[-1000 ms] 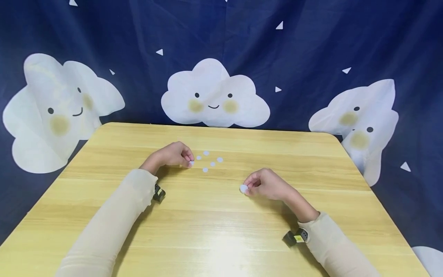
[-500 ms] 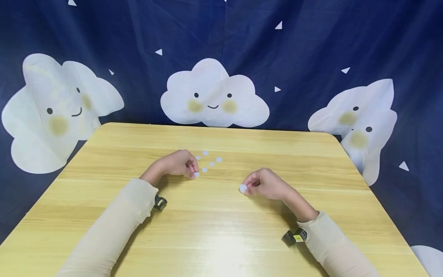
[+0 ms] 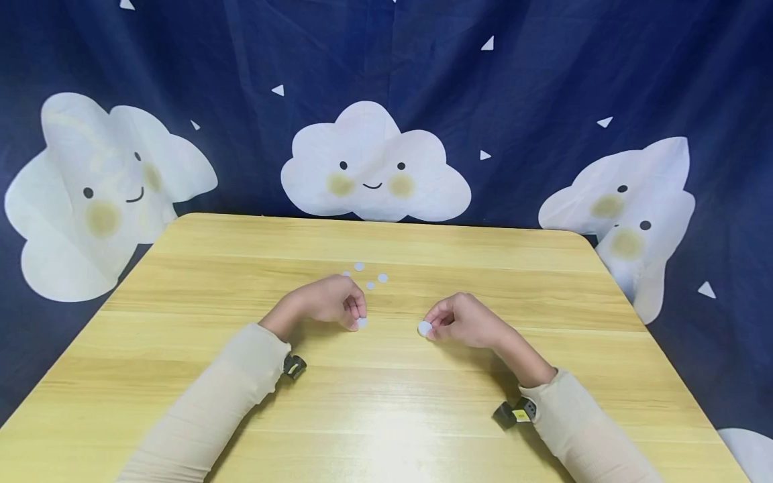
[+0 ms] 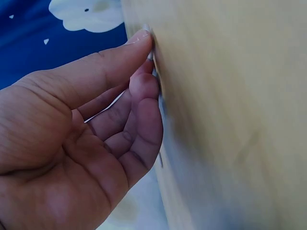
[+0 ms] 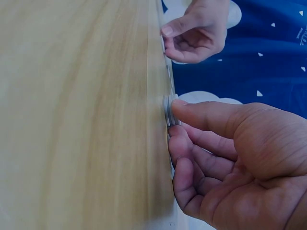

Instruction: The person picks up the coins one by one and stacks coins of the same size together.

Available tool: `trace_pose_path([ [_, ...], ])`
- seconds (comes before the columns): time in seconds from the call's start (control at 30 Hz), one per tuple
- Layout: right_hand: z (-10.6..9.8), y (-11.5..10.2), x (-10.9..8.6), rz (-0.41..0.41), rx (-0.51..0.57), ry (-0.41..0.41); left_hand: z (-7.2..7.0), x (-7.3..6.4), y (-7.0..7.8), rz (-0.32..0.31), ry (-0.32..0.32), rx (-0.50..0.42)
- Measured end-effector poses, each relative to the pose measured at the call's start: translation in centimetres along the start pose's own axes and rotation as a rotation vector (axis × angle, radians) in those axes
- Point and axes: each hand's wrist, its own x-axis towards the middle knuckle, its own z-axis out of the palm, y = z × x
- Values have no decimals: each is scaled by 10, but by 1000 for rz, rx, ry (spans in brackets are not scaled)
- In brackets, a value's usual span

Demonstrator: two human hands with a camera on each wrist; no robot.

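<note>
1. Both hands are pinching: we see the left hand [image 3: 332, 300] hold one disc [image 3: 362, 323] between thumb and fingertips, and the right hand [image 3: 468, 323] grip a short stack of discs [image 3: 425, 329] by its edge.
2. We find the stack near the middle of a wooden table [image 3: 314, 402], to the right of the held disc and apart from it. Whether that disc touches the wood, we cannot tell.
3. We judge a slip likeliest: something this thin gives fingertips little purchase, so it could drop flat and be hard to lift.
4. Uneven squeezing or a bump could, we think, shear the stack sideways.
5. Four loose discs [image 3: 370, 286] lie just beyond the left hand, one partly hidden; a careless sweep might scatter them.
6. All look round, flat, plain and whitish to us; the stack shows several thin grey edges.
</note>
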Motion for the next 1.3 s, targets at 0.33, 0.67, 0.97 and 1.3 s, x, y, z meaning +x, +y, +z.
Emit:
trace_pose_path([
  [0.33, 0, -1, 0, 0, -5, 0, 13, 9, 17, 27, -25, 4],
  [0.67, 0, -1, 1, 4, -2, -3, 22, 21, 33, -3, 2, 61],
  [0.97, -1, -2, 0, -3, -9, -7, 26, 27, 44, -17, 21, 68],
  [1.3, -2, -2, 0, -1, -18, -9, 29, 29, 47, -58, 34, 69],
])
